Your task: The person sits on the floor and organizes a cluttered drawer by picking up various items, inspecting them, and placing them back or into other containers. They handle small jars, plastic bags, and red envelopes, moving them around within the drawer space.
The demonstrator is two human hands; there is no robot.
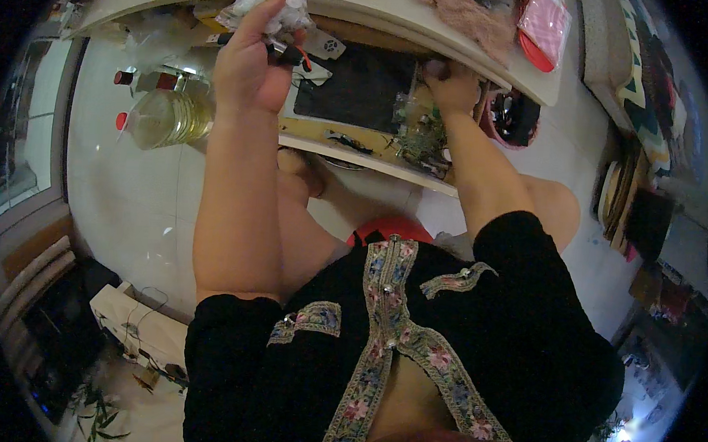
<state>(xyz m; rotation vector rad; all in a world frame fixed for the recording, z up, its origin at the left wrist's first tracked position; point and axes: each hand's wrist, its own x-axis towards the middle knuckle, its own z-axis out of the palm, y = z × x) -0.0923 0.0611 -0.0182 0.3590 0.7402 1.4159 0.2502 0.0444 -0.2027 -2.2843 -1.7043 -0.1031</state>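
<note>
My left hand (248, 65) is raised over the left part of an open drawer (369, 160). It grips a clear plastic bag of small white pieces (294, 11), along with a small black item (289, 54) that has an orange part. My right hand (456, 89) reaches into the drawer's far right corner, its fingers in shadow under the tabletop. Whether those fingers hold anything is hidden. Crumpled clear plastic packets and small tangled bits (423, 137) lie just below that hand. A dark flat sheet (355, 89) covers the drawer's middle, and a small black tool (349, 141) rests near its front.
Above the drawer is a pale tabletop (365, 5) with a brownish cloth (470, 17) and a pink packet (544, 27). A large oil bottle (167, 120) lies on the tiled floor at left. A pink-rimmed bin (515, 118) stands right of the drawer.
</note>
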